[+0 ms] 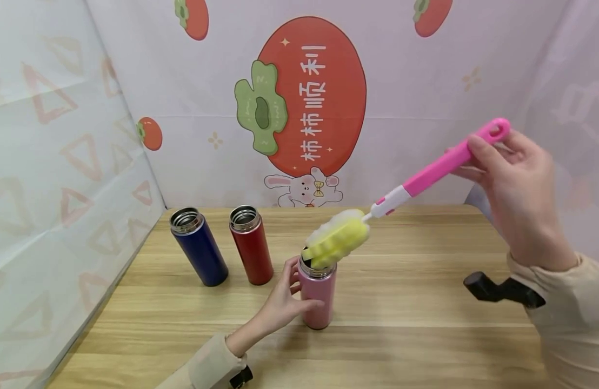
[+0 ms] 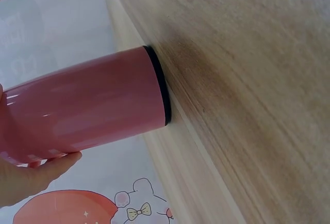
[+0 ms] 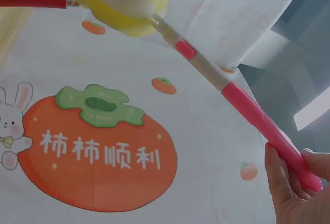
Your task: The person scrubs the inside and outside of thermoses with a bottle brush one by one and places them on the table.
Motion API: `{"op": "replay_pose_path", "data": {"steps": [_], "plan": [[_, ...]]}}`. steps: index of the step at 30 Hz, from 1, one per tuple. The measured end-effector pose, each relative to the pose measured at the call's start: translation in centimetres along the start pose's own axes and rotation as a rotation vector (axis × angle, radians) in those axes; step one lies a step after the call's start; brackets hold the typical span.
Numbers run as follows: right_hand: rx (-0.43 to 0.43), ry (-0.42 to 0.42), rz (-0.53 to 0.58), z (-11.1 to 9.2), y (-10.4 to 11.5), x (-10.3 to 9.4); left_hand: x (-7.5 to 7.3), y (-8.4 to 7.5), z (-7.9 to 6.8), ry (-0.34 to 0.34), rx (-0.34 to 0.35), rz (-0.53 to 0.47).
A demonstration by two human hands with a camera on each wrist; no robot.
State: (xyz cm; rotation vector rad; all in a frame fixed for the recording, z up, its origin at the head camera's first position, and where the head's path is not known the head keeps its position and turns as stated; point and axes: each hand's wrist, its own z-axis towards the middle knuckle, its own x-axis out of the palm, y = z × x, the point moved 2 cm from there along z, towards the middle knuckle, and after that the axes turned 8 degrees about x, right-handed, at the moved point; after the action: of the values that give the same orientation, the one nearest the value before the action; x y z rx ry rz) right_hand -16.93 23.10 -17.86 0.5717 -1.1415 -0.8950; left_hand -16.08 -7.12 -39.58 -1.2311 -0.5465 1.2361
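Observation:
A pink bottle [image 1: 317,294] stands uncapped on the wooden table, and my left hand [image 1: 286,302] grips its side with thumb and fingers curled round it. In the left wrist view the bottle [image 2: 93,103] shows its black base at the table top. My right hand [image 1: 518,189] pinches the end of a bottle brush by its pink handle [image 1: 445,165]. The brush slants down to the left, its yellow and white sponge head [image 1: 338,237] at the bottle's mouth. In the right wrist view, my fingers and thumb hold the handle [image 3: 268,128] near its end.
To the left of the pink bottle stand a red bottle [image 1: 253,251] and a blue bottle [image 1: 202,254], both uncapped with steel rims. Behind the wooden table [image 1: 406,302] hangs a white cloth printed with a large persimmon [image 1: 328,70]. Another cloth [image 1: 61,178] hangs at the left.

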Motion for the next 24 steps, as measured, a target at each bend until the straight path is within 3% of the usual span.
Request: {"op": "replay_pose_path", "data": {"steps": [5, 8, 11, 15, 20, 24], "plan": [[0.014, 0.092, -0.250, 1.9, 1.1, 4.2, -0.1, 0.1, 0.1, 0.005, -0.016, 0.003], [-0.024, 0.169, -0.408, 2.7, 1.2, 7.0, -0.1, 0.0, 0.0, 0.011, -0.018, 0.003], [-0.078, 0.221, -0.638, 3.0, 1.1, 9.6, -0.1, -0.1, 0.0, 0.019, -0.008, 0.003], [-0.146, 0.273, -0.875, 3.0, 0.4, 12.1, -0.1, -0.2, 0.0, 0.028, 0.007, 0.008], [-0.203, 0.330, -1.010, 2.9, -0.7, 13.3, -0.2, 0.0, 0.0, 0.035, 0.005, 0.008], [-0.198, 0.382, -1.036, 2.8, -1.6, 13.6, -0.2, 0.2, 0.1, 0.038, -0.010, -0.004]]}}
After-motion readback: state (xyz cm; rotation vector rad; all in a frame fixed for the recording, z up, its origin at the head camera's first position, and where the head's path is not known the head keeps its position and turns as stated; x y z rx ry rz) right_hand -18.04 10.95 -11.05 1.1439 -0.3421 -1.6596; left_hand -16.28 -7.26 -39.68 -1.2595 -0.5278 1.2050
